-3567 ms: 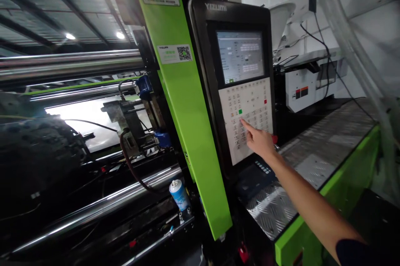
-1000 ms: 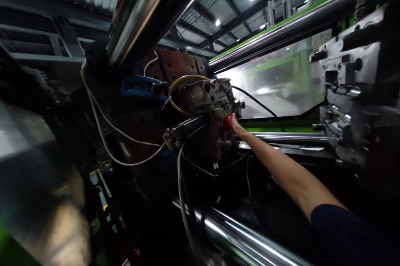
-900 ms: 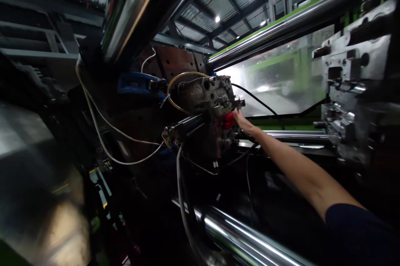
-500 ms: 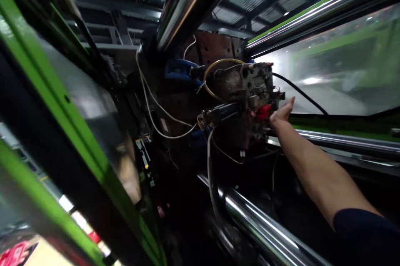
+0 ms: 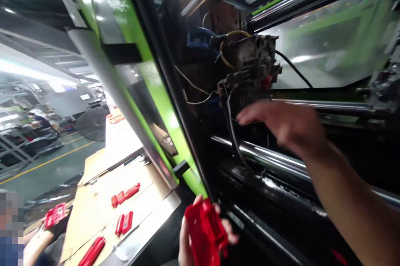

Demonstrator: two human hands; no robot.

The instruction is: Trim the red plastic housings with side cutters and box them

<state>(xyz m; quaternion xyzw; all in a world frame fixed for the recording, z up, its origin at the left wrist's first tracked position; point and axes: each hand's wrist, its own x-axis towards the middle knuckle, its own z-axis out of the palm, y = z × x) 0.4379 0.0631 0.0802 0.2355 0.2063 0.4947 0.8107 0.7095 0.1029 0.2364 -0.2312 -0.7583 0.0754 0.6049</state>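
Note:
My left hand [image 5: 186, 243] is closed around a red moulded plastic part [image 5: 204, 226] at the bottom centre, just outside the machine. Motion-blurred, my right hand [image 5: 287, 126] hovers inside the machine opening with its fingers stretched out to the left and nothing visible in them. It sits below and in front of the grey metal mould block [image 5: 254, 55], apart from it. A small red piece [image 5: 266, 82] shows on the mould's lower face. Yellow and black hoses run from the block.
Shiny steel tie bars [image 5: 271, 157] cross under my right hand. The machine's green door frame [image 5: 153, 86] stands left of the opening. A cardboard-covered table [image 5: 93, 182] carries several red parts [image 5: 125, 193]. Another person's hand [image 5: 39, 234] with a red part [image 5: 55, 214] is at the bottom left.
My right hand has pulled back from the mould toward me. The view has swung left and down, bringing in my left hand with a red part, the table and a co-worker.

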